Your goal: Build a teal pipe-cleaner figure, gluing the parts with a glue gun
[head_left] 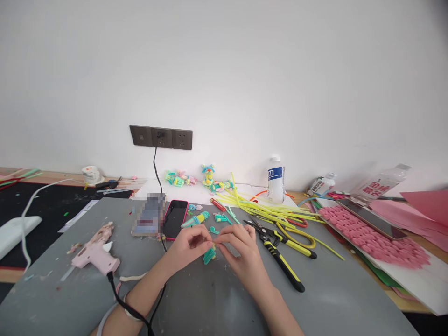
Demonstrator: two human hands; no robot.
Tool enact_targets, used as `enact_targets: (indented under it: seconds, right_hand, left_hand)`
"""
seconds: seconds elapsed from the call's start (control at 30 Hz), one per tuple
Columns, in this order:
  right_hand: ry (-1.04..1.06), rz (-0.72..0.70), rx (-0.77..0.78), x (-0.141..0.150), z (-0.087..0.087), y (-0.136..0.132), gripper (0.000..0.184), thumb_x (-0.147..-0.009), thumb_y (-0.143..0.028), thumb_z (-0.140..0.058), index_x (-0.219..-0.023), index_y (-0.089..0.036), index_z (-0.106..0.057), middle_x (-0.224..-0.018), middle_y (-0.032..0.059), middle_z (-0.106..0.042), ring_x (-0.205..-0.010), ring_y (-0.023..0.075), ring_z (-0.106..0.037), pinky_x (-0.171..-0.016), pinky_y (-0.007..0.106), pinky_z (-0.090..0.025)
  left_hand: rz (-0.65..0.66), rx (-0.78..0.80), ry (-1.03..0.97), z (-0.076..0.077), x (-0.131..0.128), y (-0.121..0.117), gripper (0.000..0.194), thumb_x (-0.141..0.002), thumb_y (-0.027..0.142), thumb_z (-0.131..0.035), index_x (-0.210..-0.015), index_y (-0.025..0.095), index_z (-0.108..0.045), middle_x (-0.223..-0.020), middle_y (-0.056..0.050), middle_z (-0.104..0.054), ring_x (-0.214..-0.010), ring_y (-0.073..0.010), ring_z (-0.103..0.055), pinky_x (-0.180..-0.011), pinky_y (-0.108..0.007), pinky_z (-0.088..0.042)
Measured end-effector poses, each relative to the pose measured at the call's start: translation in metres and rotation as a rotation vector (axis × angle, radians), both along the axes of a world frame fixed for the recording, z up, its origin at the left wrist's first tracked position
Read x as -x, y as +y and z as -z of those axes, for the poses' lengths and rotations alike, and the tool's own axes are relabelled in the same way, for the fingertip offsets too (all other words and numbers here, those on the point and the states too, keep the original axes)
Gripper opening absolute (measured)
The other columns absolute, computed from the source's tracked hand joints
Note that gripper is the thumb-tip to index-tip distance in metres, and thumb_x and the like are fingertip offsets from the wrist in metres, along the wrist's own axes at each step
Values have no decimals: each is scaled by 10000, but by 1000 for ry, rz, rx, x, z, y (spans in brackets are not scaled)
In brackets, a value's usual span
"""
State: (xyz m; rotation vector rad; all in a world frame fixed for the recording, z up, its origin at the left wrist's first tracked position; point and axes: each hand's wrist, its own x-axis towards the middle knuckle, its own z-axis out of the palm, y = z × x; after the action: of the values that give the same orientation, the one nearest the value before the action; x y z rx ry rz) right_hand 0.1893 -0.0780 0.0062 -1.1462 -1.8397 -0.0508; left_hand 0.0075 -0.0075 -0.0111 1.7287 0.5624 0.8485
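Observation:
My left hand and my right hand meet fingertip to fingertip over the grey mat, both closed in a pinch. Whatever lies between the fingertips is too small to make out. Right below them shows a small teal and yellow pipe-cleaner piece; I cannot tell if it hangs from the fingers or rests on the mat. Just beyond the fingertips is a teal curl. Farther back lie a teal and yellow pipe-cleaner bundle and a small teal piece.
Yellow-and-black pliers and yellow pipe cleaners lie to the right. At left sits a pink glue gun, its black cord passing by my left arm. A phone, finished pipe-cleaner figures and a bottle stand farther back.

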Motion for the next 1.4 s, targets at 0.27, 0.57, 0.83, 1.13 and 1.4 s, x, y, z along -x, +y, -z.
enact_targets:
  seconds: [0.27,0.57,0.83,1.13,1.4]
  right_hand:
    - [-55,73,-16,4,-3,-2,163,-1001,-243,-562,-853,-245,-631,-854,6,-698,-800,173,-660,-842,356,-294]
    - [13,83,-92,7,-6,-4,147,-982,-198,-592,-846,-233,-635,-829,-8,-707,-757,154,-641,-825,361,-273]
    - [19,165,-176,16,-2,-2,177,-910,-108,-634,-787,-235,-618,-752,-29,-712,-706,160,-622,-815,385,-260]
    - [323,71,13,14,15,1,58,-928,-189,-620,-914,-242,-639,-890,19,-702,-854,207,-659,-796,342,-392]
    - [893,-65,340,42,21,4,181,-871,-350,-680,-768,-212,-623,-768,22,-616,-756,197,-590,-706,307,-470]
  left_hand:
    - [26,59,-36,3,0,1,313,-892,448,-661,-761,166,-624,-731,-9,-505,-652,-147,-437,-614,-266,-317]
    - [35,85,-45,2,0,0,303,-914,432,-644,-762,172,-620,-730,-2,-493,-665,-148,-427,-634,-271,-318]
    - [3,71,-60,-1,-2,-1,319,-920,435,-636,-740,171,-629,-715,3,-473,-663,-147,-413,-632,-270,-303]
    - [-117,245,-195,-5,-8,-4,383,-835,484,-719,-667,170,-576,-670,24,-452,-598,-116,-367,-590,-246,-290]
    - [-120,323,-267,-3,-12,-6,411,-782,506,-763,-667,161,-572,-696,26,-468,-553,-88,-322,-541,-233,-259]
